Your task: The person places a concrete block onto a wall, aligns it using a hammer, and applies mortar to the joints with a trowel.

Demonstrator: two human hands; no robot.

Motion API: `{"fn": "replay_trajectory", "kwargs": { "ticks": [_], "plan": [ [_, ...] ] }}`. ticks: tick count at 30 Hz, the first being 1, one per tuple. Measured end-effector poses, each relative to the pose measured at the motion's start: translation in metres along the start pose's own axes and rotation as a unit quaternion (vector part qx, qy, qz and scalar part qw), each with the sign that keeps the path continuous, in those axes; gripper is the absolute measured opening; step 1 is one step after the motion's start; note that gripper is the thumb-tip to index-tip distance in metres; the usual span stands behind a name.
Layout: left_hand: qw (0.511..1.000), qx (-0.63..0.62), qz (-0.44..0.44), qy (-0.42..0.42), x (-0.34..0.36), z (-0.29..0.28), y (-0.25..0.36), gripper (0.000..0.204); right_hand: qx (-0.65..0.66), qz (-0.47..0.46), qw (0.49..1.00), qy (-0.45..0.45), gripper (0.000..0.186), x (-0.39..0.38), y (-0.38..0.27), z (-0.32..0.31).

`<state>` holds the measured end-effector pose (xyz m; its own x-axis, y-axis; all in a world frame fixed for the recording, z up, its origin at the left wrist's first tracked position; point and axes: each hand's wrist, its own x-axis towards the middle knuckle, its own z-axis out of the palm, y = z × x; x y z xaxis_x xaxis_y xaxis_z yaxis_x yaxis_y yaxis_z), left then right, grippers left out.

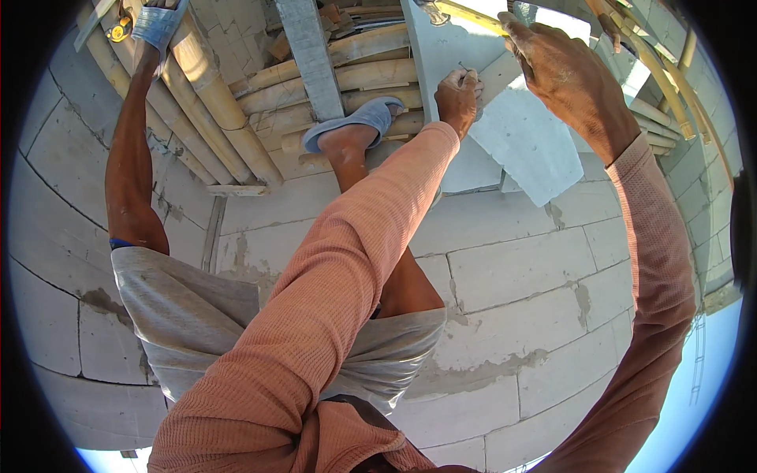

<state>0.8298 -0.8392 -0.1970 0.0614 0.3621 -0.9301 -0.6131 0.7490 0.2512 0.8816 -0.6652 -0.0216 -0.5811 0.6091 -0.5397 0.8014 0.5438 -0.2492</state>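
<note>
My left hand (459,98) is closed in a loose fist over a pale grey lightweight block (520,134). Something small and thin seems to poke out at its fingers, too small to name. To the right, my right hand (569,87) has its thumb and fingers closed at the end of a yellow strip (473,16) that looks like a tape measure blade. The strip runs leftward across the top of a pale board-like block (438,59). At the strip's far end is a greyish shape (431,11) I cannot make out.
Bamboo poles (209,79) lie under my sandalled feet (355,130), beside a grey plank (311,59). A small round yellow item (120,31) rests near my left foot. Block walls (528,268) with mortar joints surround me; more bamboo (658,63) stands at the far right.
</note>
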Motion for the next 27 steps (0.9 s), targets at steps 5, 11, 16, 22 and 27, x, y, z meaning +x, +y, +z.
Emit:
{"fn": "replay_trajectory", "kwargs": {
  "ticks": [5,11,16,22,27],
  "plan": [
    [1.0,0.007,-0.002,-0.006,0.007,-0.004,-0.004,0.032,-0.004,-0.075,0.997,-0.01,0.022,-0.006,0.011,0.037],
    [0.999,0.052,-0.002,0.004,-0.001,-0.001,0.002,0.034,0.014,-0.004,1.0,-0.006,0.022,0.0,-0.006,0.016],
    [0.998,0.061,0.007,0.018,0.007,-0.003,-0.004,0.036,-0.032,-0.089,0.995,0.002,0.034,-0.005,-0.001,0.03],
    [0.997,0.081,-0.004,0.007,-0.004,-0.01,-0.006,0.037,-0.028,-0.036,0.998,-0.047,0.035,-0.021,-0.005,0.039],
    [0.994,-0.006,-0.014,0.111,-0.028,-0.056,0.003,0.035,-0.005,-0.003,1.0,0.02,0.012,-0.013,-0.027,0.012]
  ]
}}
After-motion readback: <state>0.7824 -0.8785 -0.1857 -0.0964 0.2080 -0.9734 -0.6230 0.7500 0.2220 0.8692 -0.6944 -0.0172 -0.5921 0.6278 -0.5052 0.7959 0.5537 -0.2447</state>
